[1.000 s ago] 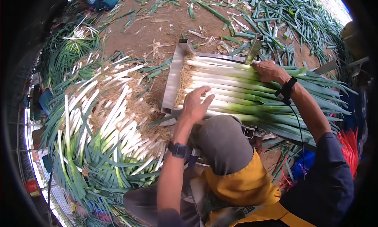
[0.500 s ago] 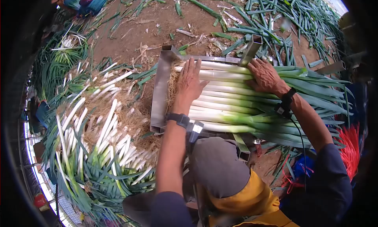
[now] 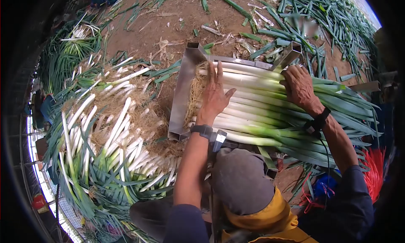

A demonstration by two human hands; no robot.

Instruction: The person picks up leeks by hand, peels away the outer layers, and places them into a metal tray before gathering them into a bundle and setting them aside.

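Observation:
Several leeks [image 3: 249, 93] lie side by side in a metal frame [image 3: 179, 103], white stalks and roots to the left, green leaves to the right. My left hand [image 3: 216, 95] rests open on the white stalks near the root end, fingers stretched and thumb apart. Farther right, where white turns green, my right hand [image 3: 300, 86] has its fingers curled over the upper leeks at the far side. Its fingertips are partly hidden among the stalks. Both wrists wear dark bands.
Loose leeks [image 3: 122, 129] with tangled roots are heaped at left. Cut green leaves [image 3: 325, 28] litter the soil at top right. Red plastic strands [image 3: 373, 171] hang at right. A grey cap [image 3: 242, 179] and mustard cloth fill the lower middle. Metal posts [image 3: 291, 53] rise from the frame.
The whole view has shifted, so the frame appears farther right and slightly lower. My right fingers are more curled over the upper leeks; my left hand stays on the stalks.

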